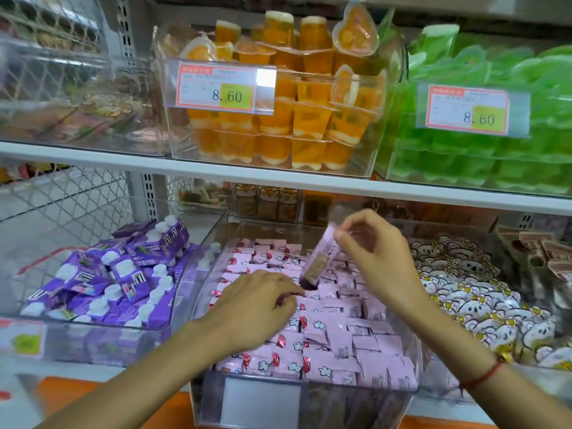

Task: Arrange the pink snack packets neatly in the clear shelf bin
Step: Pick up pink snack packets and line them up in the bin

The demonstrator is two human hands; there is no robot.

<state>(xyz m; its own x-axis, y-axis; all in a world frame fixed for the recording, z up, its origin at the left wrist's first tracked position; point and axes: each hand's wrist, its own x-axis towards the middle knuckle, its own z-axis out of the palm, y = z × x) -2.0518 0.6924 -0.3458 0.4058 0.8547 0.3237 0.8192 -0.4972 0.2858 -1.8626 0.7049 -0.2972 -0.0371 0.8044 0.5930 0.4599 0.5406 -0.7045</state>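
Sorting pink snack packets (328, 332) in a clear shelf bin (309, 400) on a shop shelf.
Right hand (374, 252) pinches one packet (322, 255) tilted above the pile; left hand (257, 308) rests on packets, fingers curled, grip unclear. Purple cartons (123, 274) sit left, white packets (483, 298) right, beyond the bin's walls.

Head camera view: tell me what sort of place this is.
Most likely a shop's snack aisle. Price tags reading 8.60 are clipped to clear bins of orange jelly cups, and the white shelf carries more bins of pink snack packets and purple cartons.
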